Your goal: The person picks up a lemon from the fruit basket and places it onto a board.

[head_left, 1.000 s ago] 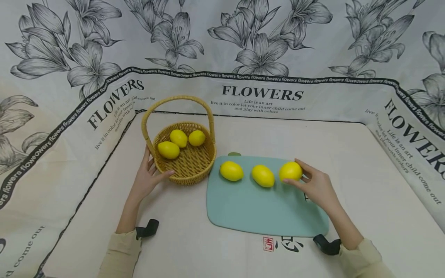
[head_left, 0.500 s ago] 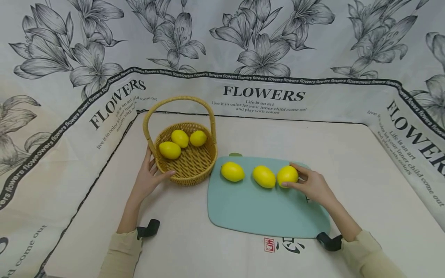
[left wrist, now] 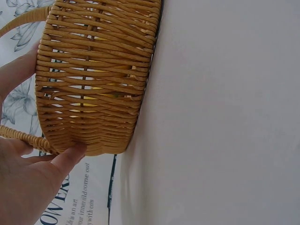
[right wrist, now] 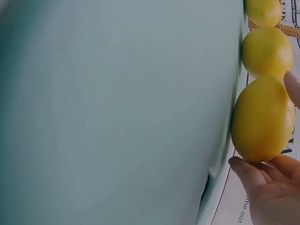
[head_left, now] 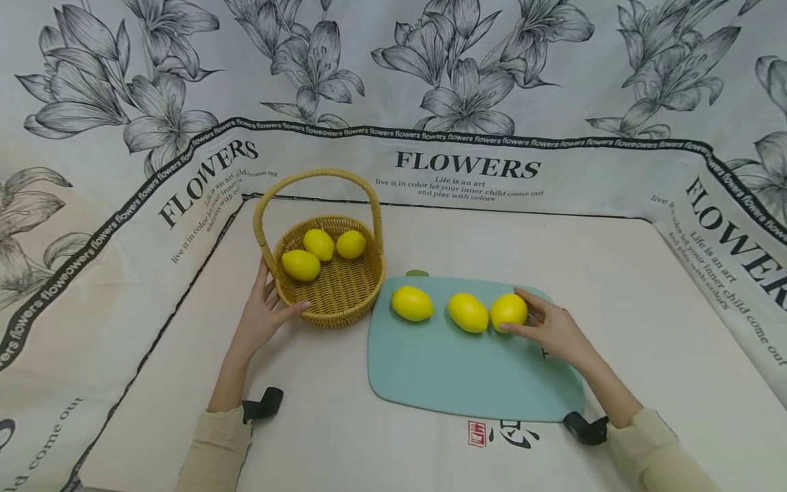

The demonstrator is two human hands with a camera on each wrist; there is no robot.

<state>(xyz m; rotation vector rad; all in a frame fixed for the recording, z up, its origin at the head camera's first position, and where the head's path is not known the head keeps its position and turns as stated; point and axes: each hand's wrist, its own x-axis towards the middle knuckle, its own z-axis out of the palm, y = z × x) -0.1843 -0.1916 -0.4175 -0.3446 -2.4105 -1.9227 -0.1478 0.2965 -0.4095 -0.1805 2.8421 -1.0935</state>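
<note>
My left hand [head_left: 266,316] holds the wicker basket [head_left: 344,316] at its left side, thumb at the front rim and fingers along the outer weave. In the left wrist view, fingertips [left wrist: 70,157] press the woven wall. Inside the basket lie three yellow lemons [head_left: 301,266]. On the pale teal cutting board [head_left: 467,383], my right hand [head_left: 556,331] grips the rightmost lemon [head_left: 507,313] between thumb and fingers. The middle lemon [head_left: 467,313] lies right beside it, and the left lemon [head_left: 412,303] sits farther toward the basket.
A pale cloth [head_left: 307,424] with printed characters covers the table. The basket's tall arched handle [head_left: 316,174] rises above its rim. A small green piece [head_left: 417,273] shows behind the board. Flower-printed fabric [head_left: 467,102] stands around the back and sides.
My right hand has brought its lemon slightly left and down, close beside the middle lemon. Since half a second ago it has barely moved. My left hand stays on the basket.
</note>
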